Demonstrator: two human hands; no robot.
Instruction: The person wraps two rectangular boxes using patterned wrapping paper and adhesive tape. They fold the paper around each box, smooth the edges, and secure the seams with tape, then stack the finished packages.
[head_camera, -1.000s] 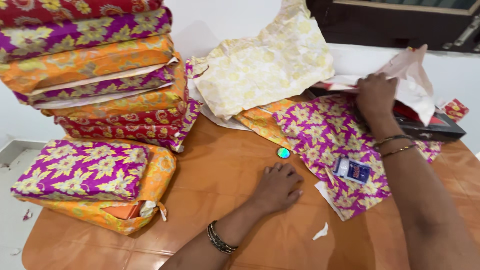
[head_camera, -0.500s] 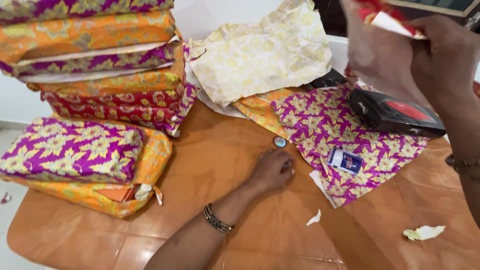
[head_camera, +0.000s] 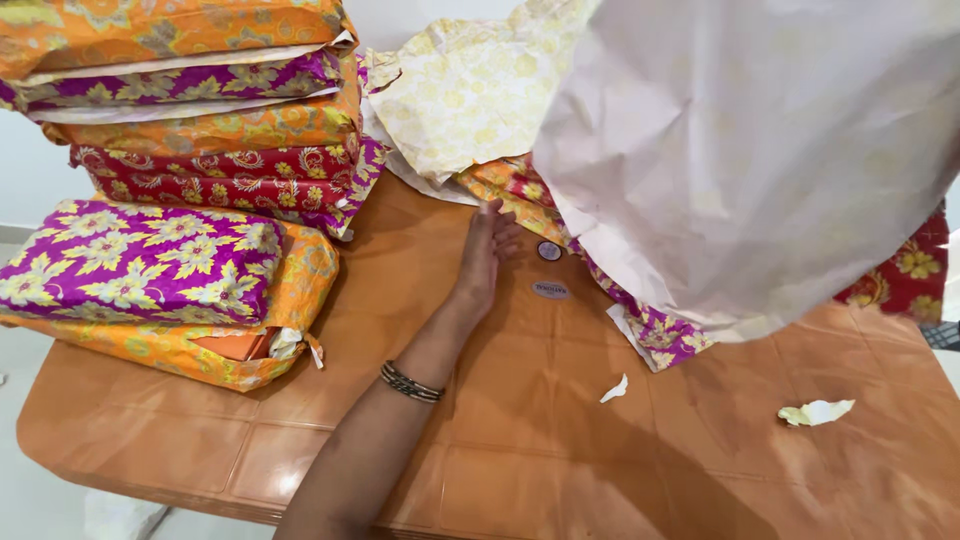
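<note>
Left hand (head_camera: 482, 255) flat on the orange counter (head_camera: 520, 440), grip released and fingers stretched toward the edge of the orange floral wrapping paper (head_camera: 505, 195), just beside a small round sticker (head_camera: 549, 250) and an oval label (head_camera: 550, 290). Large pale sheet of wrapping paper (head_camera: 760, 150) lifted close to the camera, white underside showing, red floral face (head_camera: 900, 275) peeking out at its lower right; right hand hidden behind it, grip impossible to tell. Stack of wrapped boxes (head_camera: 200, 110) at far left, purple floral parcel (head_camera: 140, 260) on an orange one (head_camera: 300, 290) below, paper scraps (head_camera: 818, 411) near the front right.
</note>
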